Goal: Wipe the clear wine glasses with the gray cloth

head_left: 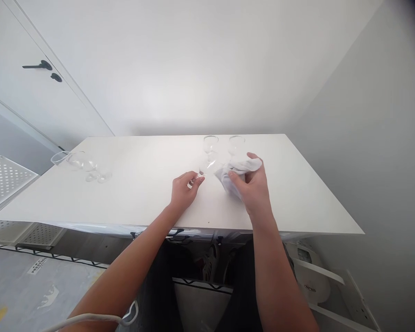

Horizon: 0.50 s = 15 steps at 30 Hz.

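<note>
My left hand [186, 188] is closed, thumb and fingers pinching the small end of a clear glass [210, 165]. The glass lies tilted over the table, its bowl pointing right toward a white cloth [233, 177]. That cloth is bunched in my right hand [257, 186], with the thumb in front and the fingers behind. Cloth and glass meet or nearly meet; the transparent edge is hard to make out. Just behind stand two more clear glasses, one [210, 144] past the held glass and another [237, 144] past the cloth.
On the white table's [141, 184] left end are clear glasses [76, 159], their outlines overlapping. White perforated baskets [8, 182] stand beyond that end. A white wall [200, 69] rises behind the table, and a grey wall [376, 138] stands to the right. A white cable [93, 317] crosses my left forearm.
</note>
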### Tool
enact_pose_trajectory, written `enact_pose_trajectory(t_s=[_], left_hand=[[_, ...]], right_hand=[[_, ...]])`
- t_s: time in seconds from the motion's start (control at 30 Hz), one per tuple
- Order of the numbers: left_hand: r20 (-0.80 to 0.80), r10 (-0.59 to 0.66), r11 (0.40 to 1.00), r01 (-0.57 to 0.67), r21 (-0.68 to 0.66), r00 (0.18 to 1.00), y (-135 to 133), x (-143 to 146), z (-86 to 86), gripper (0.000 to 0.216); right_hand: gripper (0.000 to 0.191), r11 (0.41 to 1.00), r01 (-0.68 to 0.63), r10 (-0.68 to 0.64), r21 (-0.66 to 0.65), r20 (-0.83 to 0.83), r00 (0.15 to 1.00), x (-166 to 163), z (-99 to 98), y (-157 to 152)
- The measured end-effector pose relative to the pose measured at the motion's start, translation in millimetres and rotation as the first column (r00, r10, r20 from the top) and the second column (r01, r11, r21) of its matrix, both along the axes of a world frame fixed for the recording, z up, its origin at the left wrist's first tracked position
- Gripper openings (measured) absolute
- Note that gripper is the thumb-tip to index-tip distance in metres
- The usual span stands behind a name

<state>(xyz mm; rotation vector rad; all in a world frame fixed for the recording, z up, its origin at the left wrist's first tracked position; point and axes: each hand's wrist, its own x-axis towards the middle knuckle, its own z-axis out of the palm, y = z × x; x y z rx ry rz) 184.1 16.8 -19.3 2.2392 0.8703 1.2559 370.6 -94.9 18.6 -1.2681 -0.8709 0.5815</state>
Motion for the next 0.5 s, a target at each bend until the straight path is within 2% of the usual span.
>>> enact_pose_trajectory(t_s=[0.03, 0.17, 0.23, 0.37, 0.43, 0.5], left_hand=[[0.001, 0.0, 1.0, 0.0, 0.001, 1.0, -0.3, -0.1, 0.6, 0.037], [0.0, 0.002, 1.0, -0.002, 0.007, 1.0, -1.1, -0.3, 2.4, 0.039], [0.001, 0.001, 1.0, -0.001, 0.015, 1.0, -1.4, -0.2, 3.0, 0.038], [0.004, 0.002, 1.0, -0.002, 0.028, 1.0, -1.9, -0.2, 3.7, 0.037], [0.006, 0.005, 1.0, -0.005, 0.027, 1.0, -1.9, -0.3, 3.6, 0.037], [0.002, 0.007, 1.0, -0.007, 0.026, 1.0, -1.8, -0.3, 3.1, 0.037]], right_hand=[[0.077, 0.999, -0.038, 0.037, -0.029, -0.02, 0.999, 0.5, 0.0, 0.2], [0.052, 0.966, -0.169, 0.164, -0.196, -0.038, 0.986, 4.2, 5.5, -1.8], [0.064, 0.95, -0.156, 0.152, -0.272, -0.034, 0.988, 6.2, 10.0, -3.6], [0.113, 0.895, -0.071, 0.114, -0.44, 0.071, 0.991, 9.7, 18.5, -10.1], [0.117, 0.891, -0.071, 0.143, -0.448, 0.129, 0.981, 11.0, 23.0, -15.6], [0.11, 0.906, -0.113, 0.191, -0.409, 0.154, 0.97, 11.8, 28.1, -21.9]])
